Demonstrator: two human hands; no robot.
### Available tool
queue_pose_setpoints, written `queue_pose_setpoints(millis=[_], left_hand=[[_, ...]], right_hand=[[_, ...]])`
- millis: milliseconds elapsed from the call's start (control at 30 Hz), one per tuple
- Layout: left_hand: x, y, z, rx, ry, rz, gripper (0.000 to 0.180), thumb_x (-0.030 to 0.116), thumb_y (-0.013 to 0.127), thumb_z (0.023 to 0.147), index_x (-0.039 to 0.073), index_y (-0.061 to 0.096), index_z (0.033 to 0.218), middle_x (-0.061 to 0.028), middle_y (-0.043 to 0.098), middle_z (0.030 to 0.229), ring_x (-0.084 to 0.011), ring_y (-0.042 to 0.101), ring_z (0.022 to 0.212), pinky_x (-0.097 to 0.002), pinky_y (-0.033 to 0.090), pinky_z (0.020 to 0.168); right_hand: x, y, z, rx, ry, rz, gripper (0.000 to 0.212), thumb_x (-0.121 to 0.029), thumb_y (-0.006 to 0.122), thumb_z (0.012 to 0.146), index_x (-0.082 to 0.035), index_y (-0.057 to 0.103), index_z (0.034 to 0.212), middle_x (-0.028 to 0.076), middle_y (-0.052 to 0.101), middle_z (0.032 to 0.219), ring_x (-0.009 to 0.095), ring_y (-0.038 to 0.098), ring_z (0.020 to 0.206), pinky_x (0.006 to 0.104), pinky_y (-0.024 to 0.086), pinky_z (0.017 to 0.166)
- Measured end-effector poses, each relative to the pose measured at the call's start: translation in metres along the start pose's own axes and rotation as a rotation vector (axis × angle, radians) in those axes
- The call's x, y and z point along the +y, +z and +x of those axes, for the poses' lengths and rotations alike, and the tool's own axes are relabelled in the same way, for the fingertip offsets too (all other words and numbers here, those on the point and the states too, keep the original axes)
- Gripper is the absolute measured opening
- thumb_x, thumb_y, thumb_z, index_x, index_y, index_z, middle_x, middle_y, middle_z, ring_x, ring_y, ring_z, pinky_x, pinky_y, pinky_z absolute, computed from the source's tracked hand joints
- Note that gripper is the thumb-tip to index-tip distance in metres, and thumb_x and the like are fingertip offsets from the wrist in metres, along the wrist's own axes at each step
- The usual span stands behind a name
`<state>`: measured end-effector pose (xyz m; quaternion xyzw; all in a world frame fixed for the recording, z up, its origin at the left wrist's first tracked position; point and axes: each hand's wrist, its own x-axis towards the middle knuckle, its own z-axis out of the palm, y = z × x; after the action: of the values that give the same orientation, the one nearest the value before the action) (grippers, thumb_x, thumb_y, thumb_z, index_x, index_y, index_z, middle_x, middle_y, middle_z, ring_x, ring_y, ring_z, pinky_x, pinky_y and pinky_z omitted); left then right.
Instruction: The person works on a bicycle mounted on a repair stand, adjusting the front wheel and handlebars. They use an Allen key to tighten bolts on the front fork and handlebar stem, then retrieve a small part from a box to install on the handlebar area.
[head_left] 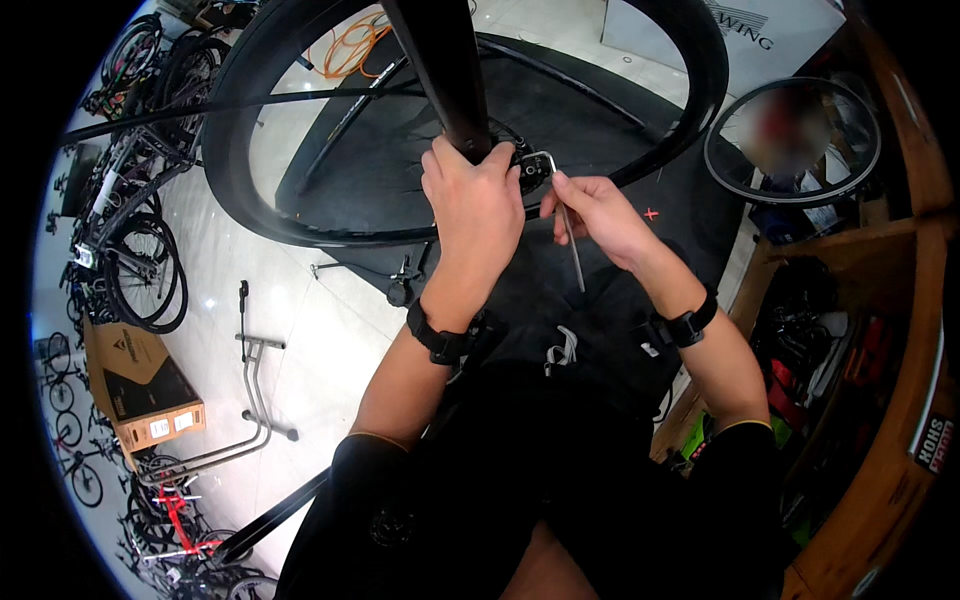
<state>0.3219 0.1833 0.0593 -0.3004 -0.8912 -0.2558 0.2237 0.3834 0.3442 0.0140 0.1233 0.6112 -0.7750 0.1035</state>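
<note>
My left hand (pixel 475 205) is wrapped round the lower end of a thick black bicycle tube (pixel 440 70), near the middle of a black-rimmed wheel (pixel 225 165). Between the thumb and fingers of my right hand (pixel 608 222) is a silver L-shaped hex key (pixel 574 258). Its long arm points down toward me, and its bent short end meets a small black part (pixel 533 170), which looks like a brake caliper, just right of my left thumb. Whether the tip sits in a bolt is too small to tell. My left fingertips are hidden behind the tube.
A black mat (pixel 640 150) lies under the wheel. On the left are a metal stand (pixel 262 390), a cardboard box (pixel 140 380) and several bicycles (pixel 150 265). A loose wheel (pixel 712 150) and a wooden tool bench (pixel 925 300) stand at the right. An orange cable (pixel 350 45) lies beyond.
</note>
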Motion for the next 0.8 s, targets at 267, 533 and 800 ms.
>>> queue_pose_setpoints(millis=[267, 533, 800], left_hand=[[-0.003, 0.005, 0.000, 0.018, 0.012, -0.036, 0.026, 0.011, 0.074, 0.082, 0.008, 0.073, 0.107, -0.0220, 0.052, 0.106, -0.0396, 0.050, 0.099, -0.0457, 0.042, 0.086], [-0.007, 0.007, 0.001, 0.031, 0.032, -0.086, 0.028, 0.008, 0.074, 0.080, 0.007, 0.073, 0.108, -0.0219, 0.051, 0.112, -0.0392, 0.050, 0.102, -0.0465, 0.042, 0.087], [-0.009, 0.010, 0.000, 0.044, 0.036, -0.100, 0.028, 0.008, 0.074, 0.080, 0.007, 0.073, 0.108, -0.0223, 0.051, 0.112, -0.0393, 0.050, 0.101, -0.0465, 0.043, 0.087]], right_hand=[[0.025, 0.026, 0.001, -0.191, -0.060, 0.759, 0.054, -0.046, 0.039, 0.108, -0.014, 0.033, 0.064, -0.004, 0.028, 0.057, 0.009, 0.027, 0.050, 0.0242, 0.028, 0.048], [-0.012, 0.056, -0.020, -0.006, 0.147, 1.126, 0.052, -0.042, 0.040, 0.107, -0.016, 0.034, 0.063, -0.002, 0.031, 0.056, 0.011, 0.027, 0.050, 0.0254, 0.026, 0.047], [-0.016, 0.063, -0.022, 0.087, 0.141, 1.108, 0.049, -0.040, 0.042, 0.105, -0.015, 0.036, 0.064, -0.003, 0.031, 0.056, 0.011, 0.028, 0.050, 0.0252, 0.027, 0.048]])
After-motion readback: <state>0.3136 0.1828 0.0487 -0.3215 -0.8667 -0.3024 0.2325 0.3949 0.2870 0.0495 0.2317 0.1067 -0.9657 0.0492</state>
